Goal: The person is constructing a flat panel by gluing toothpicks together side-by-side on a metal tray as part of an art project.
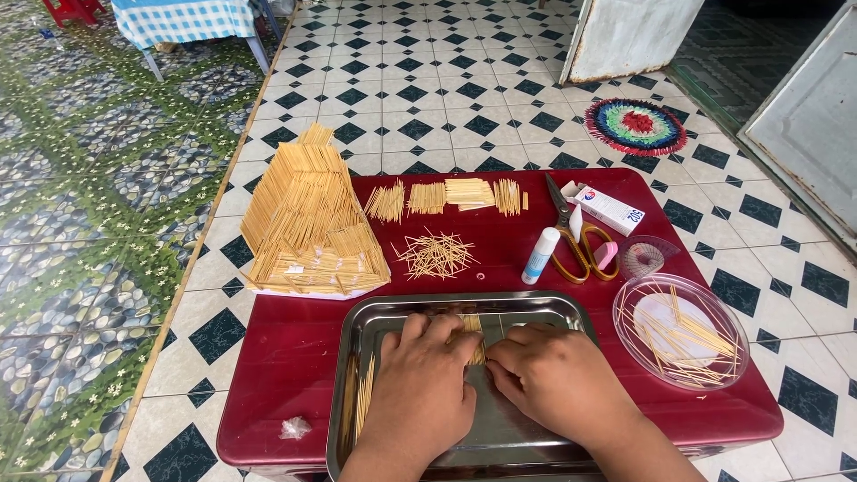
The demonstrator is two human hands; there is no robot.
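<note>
Both my hands rest inside a steel tray (536,308) on a low red table (286,357). My left hand (420,393) and my right hand (558,384) press with their fingertips on a small flat row of toothpicks (471,328) lying between them on the tray floor. More toothpicks (364,397) lie along the tray's left side, next to my left hand. Whether either hand pinches the row or only holds it down is hidden by the fingers.
A toothpick-built roof model (308,219) stands at the table's back left. Glued toothpick panels (446,195), a loose toothpick pile (436,254), a glue bottle (540,255), scissors (576,241), a small box (610,208) and a clear dish of toothpicks (683,332) surround the tray.
</note>
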